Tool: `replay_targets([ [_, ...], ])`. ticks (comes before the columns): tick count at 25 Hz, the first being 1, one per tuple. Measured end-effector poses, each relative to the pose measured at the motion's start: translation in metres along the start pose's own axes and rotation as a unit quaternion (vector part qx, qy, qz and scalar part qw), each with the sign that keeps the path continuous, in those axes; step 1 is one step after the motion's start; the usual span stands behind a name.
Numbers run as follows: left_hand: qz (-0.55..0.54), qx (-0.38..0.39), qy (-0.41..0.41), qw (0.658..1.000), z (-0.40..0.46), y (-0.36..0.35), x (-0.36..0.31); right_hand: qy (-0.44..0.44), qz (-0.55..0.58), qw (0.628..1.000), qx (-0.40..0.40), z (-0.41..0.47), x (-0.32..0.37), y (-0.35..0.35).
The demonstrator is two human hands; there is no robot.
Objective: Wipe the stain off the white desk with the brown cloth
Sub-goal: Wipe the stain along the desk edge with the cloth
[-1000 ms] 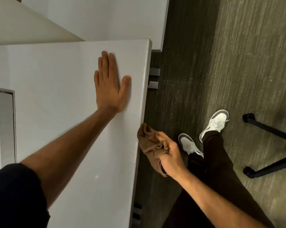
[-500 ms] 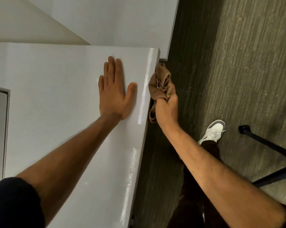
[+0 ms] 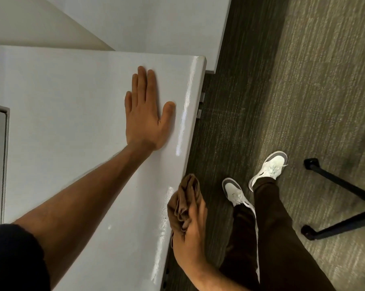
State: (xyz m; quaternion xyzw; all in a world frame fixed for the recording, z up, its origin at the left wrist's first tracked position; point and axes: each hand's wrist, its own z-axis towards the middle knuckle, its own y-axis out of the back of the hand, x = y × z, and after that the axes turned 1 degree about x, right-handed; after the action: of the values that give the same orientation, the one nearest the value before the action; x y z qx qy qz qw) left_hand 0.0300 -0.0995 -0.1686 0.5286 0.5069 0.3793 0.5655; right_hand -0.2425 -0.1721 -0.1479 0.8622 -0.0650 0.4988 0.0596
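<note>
Your brown cloth [image 3: 184,203] is bunched into a soft wad of folds, with one rounded end poking forward past your fingers and the rest crumpled inside your grip. It sits right against the right-hand edge of the white desk [image 3: 72,101], at the near part of that edge, partly over the rim and partly over the floor beside it. The desk top beside it is glossy, with pale streaks of glare running along the edge; you cannot make out a distinct stain there.

Your right hand [image 3: 190,238] is closed around the cloth, fingers wrapped over the wad, with the back of the hand facing up and the wrist bent in from the lower right. The forearm comes in low from the bottom of the view.

Your left hand [image 3: 145,116] lies flat and open on the desk top, palm down, fingers together and pointing away from you, thumb spread out toward the right edge. It holds nothing. It rests farther along the desk than the cloth, well apart from it, and your left arm stretches straight across the surface from a dark sleeve [image 3: 13,259].

Below the edge, your white shoes [image 3: 236,193] stand on grey carpet [image 3: 314,80].
</note>
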Motion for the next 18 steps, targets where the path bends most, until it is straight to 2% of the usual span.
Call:
replay_targets([
  [4, -0.003, 0.009, 0.003, 1.0, -0.003, 0.006, -0.004, 0.022, 0.004, 0.999, -0.032, 0.036, 0.016, 0.005],
  [10, -0.003, 0.026, 0.021, 0.999, -0.005, 0.012, -0.013, 0.111, -0.055, 0.988, -0.095, 0.175, 0.083, 0.039],
  [13, -0.01, 0.035, 0.029, 0.999, -0.004, 0.015, -0.014, 0.129, -0.065, 0.985, -0.092, 0.216, 0.106, 0.054],
  [18, -0.004, 0.042, 0.035, 0.998, -0.004, 0.018, -0.019, 0.117, -0.008, 0.99, -0.072, 0.237, 0.121, 0.063],
])
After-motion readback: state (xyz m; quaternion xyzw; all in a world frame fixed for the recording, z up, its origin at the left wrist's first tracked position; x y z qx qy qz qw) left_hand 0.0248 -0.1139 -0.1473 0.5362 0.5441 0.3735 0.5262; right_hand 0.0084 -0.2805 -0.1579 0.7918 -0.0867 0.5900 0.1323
